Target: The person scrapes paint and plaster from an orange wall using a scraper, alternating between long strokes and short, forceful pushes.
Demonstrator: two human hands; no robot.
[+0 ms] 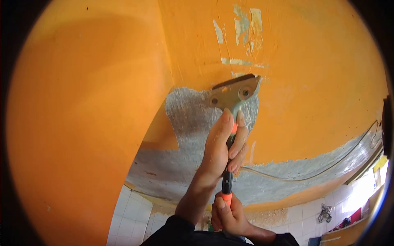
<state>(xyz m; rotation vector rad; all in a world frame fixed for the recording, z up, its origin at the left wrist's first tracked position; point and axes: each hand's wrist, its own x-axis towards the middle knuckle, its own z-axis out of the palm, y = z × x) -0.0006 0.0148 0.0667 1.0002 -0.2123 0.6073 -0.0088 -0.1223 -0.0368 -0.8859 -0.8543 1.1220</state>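
A long-handled paint scraper (pixel 227 176) rises up the middle of the head view, its wide metal head (pixel 234 93) tilted with the dark blade edge uppermost. That blade lies over the top border of a bare grey patch (pixel 186 108) in the orange painted wall (pixel 303 102). My left hand (pixel 223 145) is wrapped round the upper handle just below the head, thumb pointing up along it. Lower down, my right hand (pixel 229 214) grips the orange end of the handle, fingers closed.
Pale stripped spots (pixel 242 24) mark the wall above the scraper. An orange wall face (pixel 78 123) fills the left side. A thin cable (pixel 287 179) runs across a grey bare band on the right. White tiles (pixel 129 211) and a wooden cabinet (pixel 342 235) show below.
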